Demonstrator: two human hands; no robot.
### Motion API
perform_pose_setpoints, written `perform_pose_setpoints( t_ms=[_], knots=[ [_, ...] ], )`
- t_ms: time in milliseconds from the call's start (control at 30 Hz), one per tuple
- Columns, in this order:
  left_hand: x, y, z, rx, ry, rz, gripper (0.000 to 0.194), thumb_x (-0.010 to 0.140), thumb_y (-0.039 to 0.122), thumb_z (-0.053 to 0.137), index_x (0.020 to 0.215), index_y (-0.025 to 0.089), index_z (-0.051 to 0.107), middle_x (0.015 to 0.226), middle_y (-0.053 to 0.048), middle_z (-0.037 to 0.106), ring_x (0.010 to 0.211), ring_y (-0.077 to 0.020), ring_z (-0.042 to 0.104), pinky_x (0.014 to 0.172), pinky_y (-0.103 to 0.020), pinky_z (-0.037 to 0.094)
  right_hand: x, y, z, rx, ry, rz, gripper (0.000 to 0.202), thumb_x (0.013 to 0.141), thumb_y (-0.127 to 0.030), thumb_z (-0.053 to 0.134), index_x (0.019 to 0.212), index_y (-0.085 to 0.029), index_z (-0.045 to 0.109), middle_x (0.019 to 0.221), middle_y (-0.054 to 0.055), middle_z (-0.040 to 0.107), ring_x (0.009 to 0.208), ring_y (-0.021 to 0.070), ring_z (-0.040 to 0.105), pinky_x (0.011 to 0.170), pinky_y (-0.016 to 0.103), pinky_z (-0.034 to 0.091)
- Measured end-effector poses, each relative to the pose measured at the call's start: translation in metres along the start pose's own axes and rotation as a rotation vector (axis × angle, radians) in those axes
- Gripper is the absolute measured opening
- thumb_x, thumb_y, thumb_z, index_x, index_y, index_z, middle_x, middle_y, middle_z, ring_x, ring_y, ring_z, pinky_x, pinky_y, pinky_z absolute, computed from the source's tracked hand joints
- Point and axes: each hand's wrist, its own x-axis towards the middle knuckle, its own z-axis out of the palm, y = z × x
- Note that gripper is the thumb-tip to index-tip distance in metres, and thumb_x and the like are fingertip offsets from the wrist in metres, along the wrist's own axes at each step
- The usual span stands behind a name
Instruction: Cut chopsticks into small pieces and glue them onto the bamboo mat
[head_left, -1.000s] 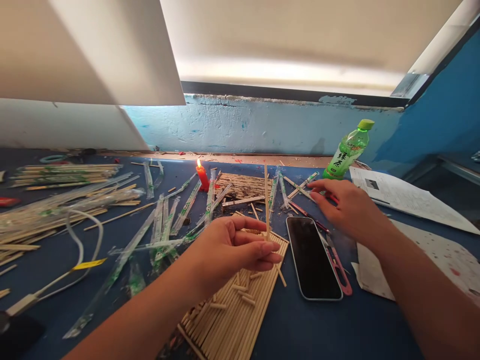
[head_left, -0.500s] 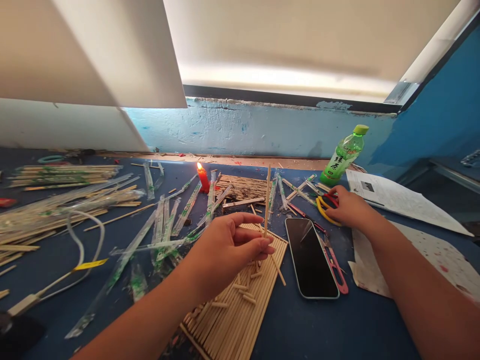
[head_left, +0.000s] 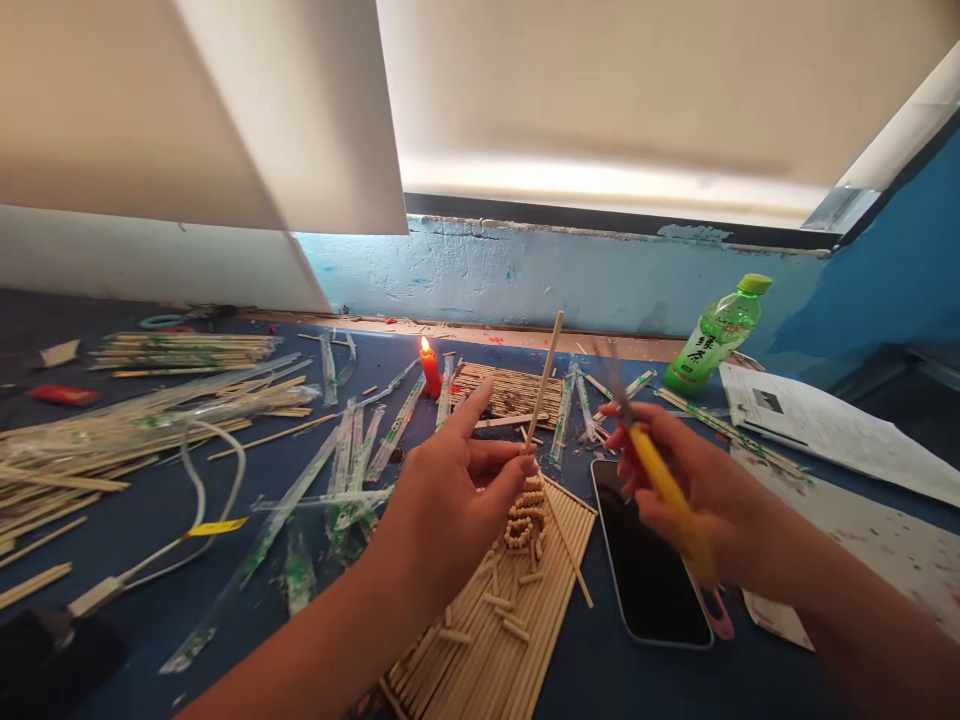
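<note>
My left hand (head_left: 457,500) pinches a thin wooden stick (head_left: 546,375) between thumb and fingers, its index finger raised. The stick stands nearly upright over a panel of joined sticks (head_left: 487,670). Small cut stick pieces (head_left: 497,602) lie on the panel, along with a curled row of short pieces (head_left: 525,525). My right hand (head_left: 694,490) is closed on yellow-handled scissors (head_left: 667,485), blurred by motion, with the blades pointing up and away. Below it a black phone (head_left: 649,570) lies on the table, partly covered by the hand.
A lit red candle (head_left: 430,370) stands behind my left hand, beside a dark stick panel (head_left: 510,393). Plastic wrappers (head_left: 292,500) and stick bundles (head_left: 187,350) cover the left. A green bottle (head_left: 716,335) and papers (head_left: 840,430) are at the right.
My right hand has lifted the scissors off the table and brought them left, above the phone. My left index finger has risen, and the stick tilts slightly to the right. The camera view has shifted.
</note>
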Motion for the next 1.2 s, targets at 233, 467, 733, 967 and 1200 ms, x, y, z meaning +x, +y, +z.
perform_pose_setpoints(
  t_ms=[233, 467, 733, 967, 1200],
  knots=[
    [0.000, 0.001, -0.001, 0.173, 0.016, 0.058, 0.096, 0.083, 0.031, 0.073, 0.160, 0.016, 0.017, 0.091, -0.006, 0.081, 0.078, -0.0240, 0.074, 0.075, -0.033, 0.057, -0.013, -0.007, 0.027, -0.347, -0.050, -0.039, 0.072, 0.076, -0.014, 0.071, 0.141, -0.032, 0.045, 0.126, 0.010, 0.059, 0.096, 0.0254, 0.065, 0.075, 0.036, 0.061],
    [-0.004, -0.003, 0.001, 0.179, -0.012, 0.097, 0.101, 0.084, 0.029, 0.072, 0.161, 0.020, 0.007, 0.087, -0.003, 0.080, 0.077, -0.0239, 0.075, 0.075, -0.032, 0.057, -0.017, -0.013, 0.036, -0.385, -0.036, -0.081, 0.081, 0.070, -0.006, 0.066, 0.144, -0.031, 0.045, 0.128, 0.012, 0.058, 0.101, 0.0280, 0.065, 0.070, 0.033, 0.060],
    [-0.006, -0.005, 0.004, 0.216, 0.004, 0.109, 0.093, 0.084, 0.031, 0.072, 0.159, 0.021, 0.018, 0.088, -0.004, 0.079, 0.079, -0.0248, 0.074, 0.075, -0.030, 0.056, -0.018, -0.014, 0.042, -0.314, -0.064, -0.001, 0.083, 0.073, -0.008, 0.067, 0.145, -0.037, 0.041, 0.129, 0.008, 0.057, 0.105, 0.0275, 0.064, 0.083, 0.039, 0.060],
    [-0.006, -0.003, 0.001, 0.289, -0.008, 0.165, 0.085, 0.086, 0.031, 0.070, 0.157, 0.021, 0.024, 0.088, -0.003, 0.079, 0.085, -0.0248, 0.073, 0.080, -0.030, 0.054, -0.019, -0.017, 0.049, -0.332, -0.033, 0.016, 0.073, 0.075, -0.017, 0.071, 0.143, -0.031, 0.045, 0.128, 0.012, 0.059, 0.105, 0.0312, 0.063, 0.083, 0.043, 0.059],
    [-0.006, -0.011, 0.003, 0.372, 0.017, 0.278, 0.086, 0.088, 0.022, 0.065, 0.159, 0.021, 0.017, 0.088, -0.002, 0.079, 0.077, -0.0220, 0.074, 0.072, -0.028, 0.056, -0.021, -0.026, 0.052, -0.286, -0.066, 0.074, 0.063, 0.085, -0.032, 0.067, 0.143, -0.031, 0.043, 0.129, 0.011, 0.059, 0.111, 0.0302, 0.063, 0.088, 0.043, 0.058]
  ],
)
